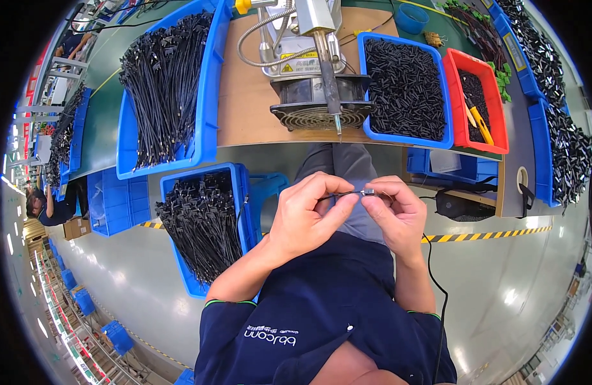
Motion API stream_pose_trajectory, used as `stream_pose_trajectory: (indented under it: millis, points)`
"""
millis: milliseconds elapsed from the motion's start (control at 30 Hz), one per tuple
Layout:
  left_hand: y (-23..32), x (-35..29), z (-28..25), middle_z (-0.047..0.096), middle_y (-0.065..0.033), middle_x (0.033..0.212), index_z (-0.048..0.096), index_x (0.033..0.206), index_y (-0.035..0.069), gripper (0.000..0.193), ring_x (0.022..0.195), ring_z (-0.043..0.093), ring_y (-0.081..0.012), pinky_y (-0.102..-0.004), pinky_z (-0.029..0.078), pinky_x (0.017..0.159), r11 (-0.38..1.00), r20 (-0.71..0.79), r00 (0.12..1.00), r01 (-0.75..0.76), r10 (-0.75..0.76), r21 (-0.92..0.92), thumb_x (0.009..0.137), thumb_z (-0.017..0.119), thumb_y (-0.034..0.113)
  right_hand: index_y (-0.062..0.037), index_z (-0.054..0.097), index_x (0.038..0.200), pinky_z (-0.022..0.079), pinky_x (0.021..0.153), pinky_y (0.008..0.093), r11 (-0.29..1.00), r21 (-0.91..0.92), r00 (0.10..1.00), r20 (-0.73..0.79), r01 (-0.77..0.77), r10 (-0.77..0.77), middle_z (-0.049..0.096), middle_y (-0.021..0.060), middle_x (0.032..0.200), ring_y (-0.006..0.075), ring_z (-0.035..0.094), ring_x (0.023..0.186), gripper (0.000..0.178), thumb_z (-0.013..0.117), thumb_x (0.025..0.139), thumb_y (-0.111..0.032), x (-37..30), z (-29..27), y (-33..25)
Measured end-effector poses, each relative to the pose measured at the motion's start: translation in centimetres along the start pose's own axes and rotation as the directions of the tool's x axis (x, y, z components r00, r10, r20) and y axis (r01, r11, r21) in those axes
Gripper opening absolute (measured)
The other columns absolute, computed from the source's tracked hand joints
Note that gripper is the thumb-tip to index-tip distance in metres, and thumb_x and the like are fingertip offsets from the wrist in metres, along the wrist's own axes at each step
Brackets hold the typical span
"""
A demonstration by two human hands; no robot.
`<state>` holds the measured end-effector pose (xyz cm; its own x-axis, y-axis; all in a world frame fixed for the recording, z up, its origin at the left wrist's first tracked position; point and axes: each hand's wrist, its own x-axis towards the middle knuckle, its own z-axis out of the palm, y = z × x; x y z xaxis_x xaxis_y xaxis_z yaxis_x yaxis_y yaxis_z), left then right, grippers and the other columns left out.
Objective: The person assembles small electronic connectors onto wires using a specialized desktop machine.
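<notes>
In front of my lap I hold a thin black cable (339, 194) with a small silvery connector (368, 192) at its end. My left hand (309, 212) is closed, pinching the cable between thumb and forefinger. Close beside it my right hand (398, 212) is closed at the connector, thumb and forefinger pressed together there. The fingers hide part of the cable and connector. Beyond my hands, at the bench edge, a black fan (321, 115) sits below a hot-air tool with a metal nozzle (328, 70).
Black cables fill a blue bin (209, 109) on the bench and another blue bin (245, 218) lower left. Right of the fan, a blue tray (447, 119) holds short black tubes. Beside it, a red bin (459, 138) contains small black parts and a yellow-handled tool (481, 124).
</notes>
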<state>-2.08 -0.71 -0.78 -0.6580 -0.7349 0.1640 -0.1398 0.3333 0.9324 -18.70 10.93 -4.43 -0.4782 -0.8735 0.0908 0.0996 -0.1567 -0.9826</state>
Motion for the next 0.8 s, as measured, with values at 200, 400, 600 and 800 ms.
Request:
stream_pose_trajectory:
  millis: [200,400,600,800]
  points:
    - [0.3,0.2,0.1,0.066,0.0047,0.076,0.069,0.1,-0.001,0.012,0.061,0.041,0.0023,-0.0196,0.032,0.053,0.981,0.074,0.986,0.16,-0.152,-0.108,0.095,0.078,0.004,0.0036,0.076,0.118,0.044,0.068,0.0176,0.999,0.037,1.0,0.008,-0.01,0.01,0.071,0.0091,0.116,0.0037,0.058,0.083,0.024,0.078,0.094,0.006,0.0,0.2,-0.2]
    - [-0.3,0.4,0.0,0.068,0.0028,0.082,0.065,0.1,-0.001,0.011,0.065,0.046,0.002,-0.0194,0.036,0.056,0.957,0.149,0.963,0.247,-0.226,-0.149,0.096,0.074,0.003,0.0035,0.076,0.118,0.046,0.07,0.0183,0.999,0.041,1.0,0.025,-0.008,0.006,0.071,0.01,0.116,0.0051,0.061,0.086,0.024,0.077,0.094,0.007,0.0,0.2,0.2]
    - [-1.1,0.4,0.0,0.071,-0.0009,0.091,0.063,0.101,-0.001,0.011,0.073,0.052,0.0008,-0.0197,0.042,0.061,0.945,0.169,0.96,0.257,-0.225,-0.204,0.096,0.072,0.001,0.0027,0.077,0.119,0.044,0.067,0.0186,0.999,0.044,0.999,0.032,0.002,-0.003,0.072,0.0092,0.113,0.0049,0.06,0.084,0.026,0.078,0.093,0.007,0.2,0.2,0.7]
    - [-1.0,0.7,-0.5,0.073,-0.001,0.09,0.063,0.098,-0.001,0.01,0.071,0.053,0.0011,-0.0193,0.043,0.06,0.957,0.173,0.964,0.233,-0.203,-0.175,0.094,0.072,0.0,0.0029,0.077,0.118,0.042,0.063,0.0195,0.999,-0.048,0.997,0.072,-0.007,0.01,0.072,0.0086,0.111,0.0049,0.058,0.079,0.023,0.077,0.095,0.003,0.6,-0.1,-0.2]
